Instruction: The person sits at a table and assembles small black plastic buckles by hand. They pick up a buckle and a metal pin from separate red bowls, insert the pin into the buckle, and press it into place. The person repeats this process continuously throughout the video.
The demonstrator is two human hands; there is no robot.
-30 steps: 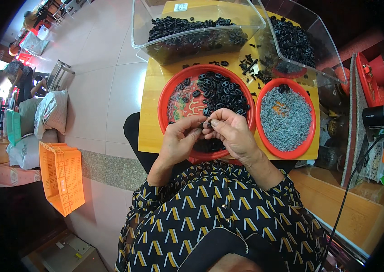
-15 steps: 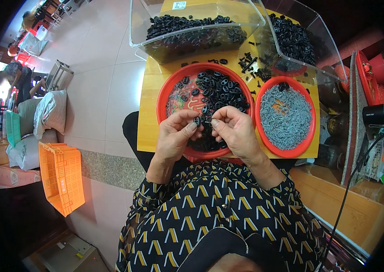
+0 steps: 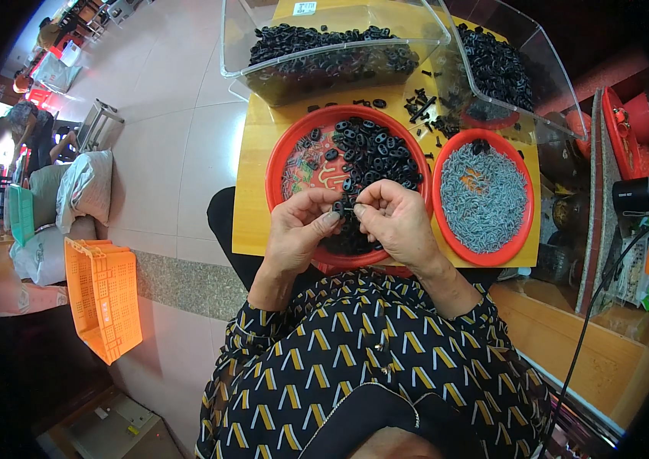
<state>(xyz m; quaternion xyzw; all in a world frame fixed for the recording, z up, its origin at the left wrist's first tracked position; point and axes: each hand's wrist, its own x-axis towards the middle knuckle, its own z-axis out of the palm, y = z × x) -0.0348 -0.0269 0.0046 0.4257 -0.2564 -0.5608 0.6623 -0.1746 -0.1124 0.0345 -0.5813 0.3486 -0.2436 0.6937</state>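
Over the near part of a round red tray (image 3: 274,164), my left hand (image 3: 299,228) pinches a small black oval piece with two holes (image 3: 338,206). My right hand (image 3: 395,222) is closed at the fingertips on a small thin pin-like part (image 3: 351,207), its end at the black piece; its exact kind is too small to tell. In the tray lie many similar black oval pieces (image 3: 386,157) and, on its left side, loose small metal bits (image 3: 305,168). To the right, a second red tray (image 3: 439,210) holds a heap of small grey metal screw-like parts (image 3: 485,199).
Two clear plastic bins (image 3: 447,34) (image 3: 581,126) of black parts stand at the back of the yellow table (image 3: 252,222). Loose black parts (image 3: 420,107) lie between. An orange crate (image 3: 102,302), sacks (image 3: 87,187) and people (image 3: 22,134) are to the left. A black cable (image 3: 581,344) hangs at right.
My hands have drawn slightly together, and the black piece has turned a little in my left fingers. The thin part now meets it.
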